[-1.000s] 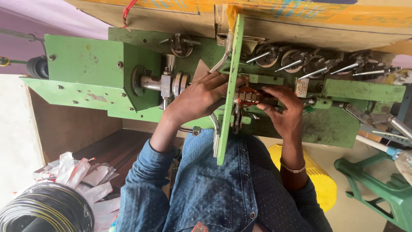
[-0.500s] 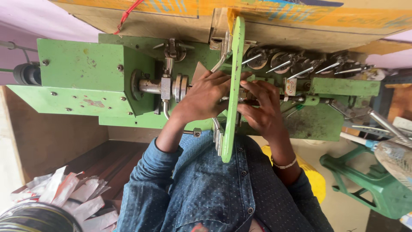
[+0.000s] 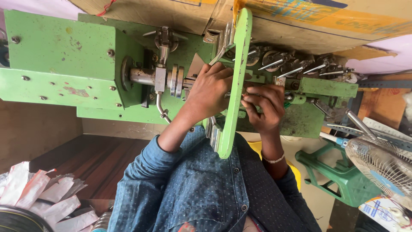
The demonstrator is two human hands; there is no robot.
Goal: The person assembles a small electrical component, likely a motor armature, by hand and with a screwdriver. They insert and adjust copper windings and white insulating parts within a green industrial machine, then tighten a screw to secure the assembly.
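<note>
We see both hands working close against a green machine [image 3: 64,64] that fills the upper half of the view. A green upright plate [image 3: 236,81] stands edge-on between them, running from the top edge of the picture down to the person's chest.

The left hand [image 3: 210,92] lies on the near side of that plate, fingers bent and pressed to the machine's face just beside a steel shaft with collars [image 3: 165,79]; we cannot tell whether it clamps anything. The right hand [image 3: 264,107] sits on the other side of the plate, fingertips [image 3: 249,96] drawn together on a small metal part at the plate's face, too small to make out. The two hands are near each other, parted only by the plate's thin edge.

Room is tight: a row of steel rollers and levers [image 3: 296,64] crowds just above the right hand, and the cardboard box [image 3: 326,19] overhangs the machine's top edge.

At the lower left corner, white paper packets [image 3: 43,193] lie heaped beside a dark wire coil [image 3: 19,220]. At the right edge stand a green plastic stool [image 3: 339,176] and a caged fan [image 3: 382,165], well apart from the hands.
</note>
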